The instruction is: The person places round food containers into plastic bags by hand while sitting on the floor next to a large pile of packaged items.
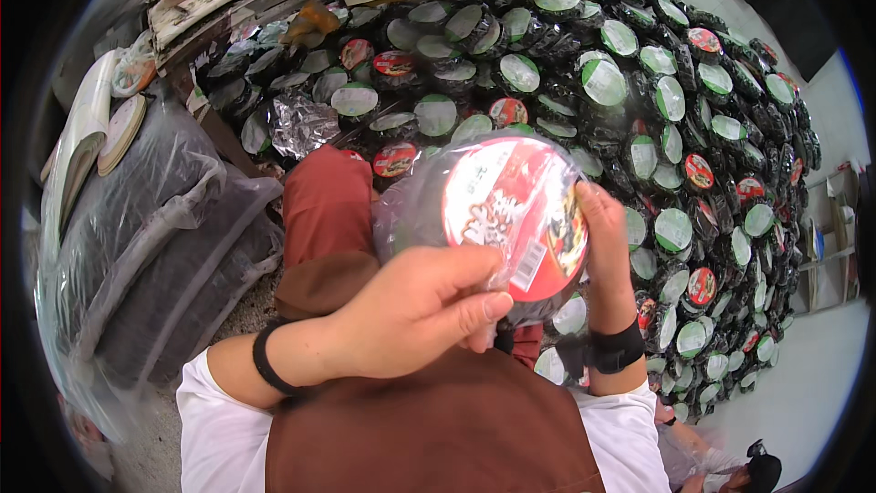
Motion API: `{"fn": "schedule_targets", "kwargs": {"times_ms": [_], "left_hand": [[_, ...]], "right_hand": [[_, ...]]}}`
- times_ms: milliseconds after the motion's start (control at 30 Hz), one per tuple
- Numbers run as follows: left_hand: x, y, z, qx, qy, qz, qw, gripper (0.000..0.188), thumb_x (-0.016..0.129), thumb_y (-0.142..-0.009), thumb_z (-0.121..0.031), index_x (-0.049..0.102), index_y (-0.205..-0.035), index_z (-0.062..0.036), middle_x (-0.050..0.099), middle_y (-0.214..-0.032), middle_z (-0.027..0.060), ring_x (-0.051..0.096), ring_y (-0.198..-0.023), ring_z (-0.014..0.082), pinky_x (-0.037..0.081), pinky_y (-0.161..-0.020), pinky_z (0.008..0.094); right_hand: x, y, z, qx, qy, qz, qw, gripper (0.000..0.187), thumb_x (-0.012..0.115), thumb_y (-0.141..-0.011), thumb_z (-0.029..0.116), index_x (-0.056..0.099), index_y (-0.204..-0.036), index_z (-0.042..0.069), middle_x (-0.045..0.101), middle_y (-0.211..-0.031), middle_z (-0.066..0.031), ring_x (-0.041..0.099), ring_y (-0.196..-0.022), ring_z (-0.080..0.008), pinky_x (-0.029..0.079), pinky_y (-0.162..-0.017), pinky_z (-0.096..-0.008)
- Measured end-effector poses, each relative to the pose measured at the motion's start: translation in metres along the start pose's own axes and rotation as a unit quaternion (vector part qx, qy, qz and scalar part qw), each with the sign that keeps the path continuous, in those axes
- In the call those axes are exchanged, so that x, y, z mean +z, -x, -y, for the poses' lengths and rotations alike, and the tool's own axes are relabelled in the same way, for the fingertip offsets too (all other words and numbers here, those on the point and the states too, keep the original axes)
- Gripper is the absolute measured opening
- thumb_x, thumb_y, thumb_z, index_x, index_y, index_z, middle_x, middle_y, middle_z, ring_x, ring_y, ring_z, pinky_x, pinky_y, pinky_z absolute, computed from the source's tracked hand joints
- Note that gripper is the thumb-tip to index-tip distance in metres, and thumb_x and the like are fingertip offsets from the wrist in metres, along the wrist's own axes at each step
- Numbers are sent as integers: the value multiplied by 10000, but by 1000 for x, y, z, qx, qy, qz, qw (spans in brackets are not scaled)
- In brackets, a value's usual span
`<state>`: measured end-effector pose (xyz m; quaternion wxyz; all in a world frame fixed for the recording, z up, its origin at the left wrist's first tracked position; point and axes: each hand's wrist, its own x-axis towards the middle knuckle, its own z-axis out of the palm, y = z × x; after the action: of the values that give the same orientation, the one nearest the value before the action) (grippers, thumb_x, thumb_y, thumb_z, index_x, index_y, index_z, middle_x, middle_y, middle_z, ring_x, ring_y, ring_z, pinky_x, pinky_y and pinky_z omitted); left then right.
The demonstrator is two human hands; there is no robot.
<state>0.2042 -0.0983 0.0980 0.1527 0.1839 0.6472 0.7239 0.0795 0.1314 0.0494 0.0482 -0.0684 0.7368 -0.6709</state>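
A brown apron (429,429) is seen nearest the camera, worn over a white shirt, and just above it both hands are raised. A round bowl (511,219) with a red and white lid, wrapped in clear plastic film, is held between them. The left hand (411,310) is curled around the lower left side of the bowl; its fingers (474,306) are pressed together and bent, and the film at the lid's lower edge is touched by their tips. The right hand (607,246) is laid along the right rim, with the fingers (593,210) kept close together and nearly straight, pressed flat against the side. Dark wristbands are worn on both wrists. Beyond the fingers, a large heap of similar wrapped bowls (675,128) is spread, most with green and white lids. To the left of the left fingers, big plastic-covered dark bundles (155,228) are lying.
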Motion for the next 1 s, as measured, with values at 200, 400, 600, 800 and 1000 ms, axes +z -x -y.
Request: {"fn": "schedule_targets", "kwargs": {"times_ms": [200, 400, 600, 800, 1000], "left_hand": [[22, -30, 27, -9, 123, -72, 990, 164, 433, -923, -162, 450, -830, -29, 561, -606, 70, 586, -587, 181, 461, -542, 282], [-21, -8, -19, 168, 279, -18, 945, 223, 406, -911, -179, 471, -905, 33, 515, -527, 98, 532, -436, 205, 448, -462, 267], [-40, -11, -30, 147, 185, -85, 968, 182, 433, -865, -133, 431, -725, -18, 491, -503, 91, 466, -354, 187, 426, -368, 277], [-41, -17, -26, 70, 207, -93, 972, 171, 451, -859, -141, 463, -780, 10, 491, -494, 83, 454, -348, 152, 413, -358, 252], [-86, -1, -60, 246, 136, -239, 930, 219, 441, -900, -149, 497, -945, 58, 380, -455, 31, 395, -343, 133, 368, -342, 201]], "right_hand": [[61, 17, 17, -363, 376, -28, 852, 225, 628, -753, 235, 598, -704, 18, 561, -729, -120, 559, -666, -291, 449, -610, -359], [18, 8, 52, -164, 215, 40, 962, 243, 554, -845, 206, 589, -771, -22, 554, -646, -36, 496, -619, -62, 409, -563, -252], [17, -13, 11, -69, 326, 104, 937, 294, 524, -844, 249, 580, -968, -12, 607, -819, -182, 579, -749, -301, 444, -683, -348], [40, 8, 15, -234, 458, 186, 837, 440, 520, -821, 172, 452, -1224, 11, 572, -1103, -193, 554, -998, -338, 399, -920, -365], [-30, 8, 113, -366, 542, 175, 736, 272, 647, -740, 280, 550, -616, 59, 512, -555, -81, 524, -591, -280, 477, -763, -343]]}}
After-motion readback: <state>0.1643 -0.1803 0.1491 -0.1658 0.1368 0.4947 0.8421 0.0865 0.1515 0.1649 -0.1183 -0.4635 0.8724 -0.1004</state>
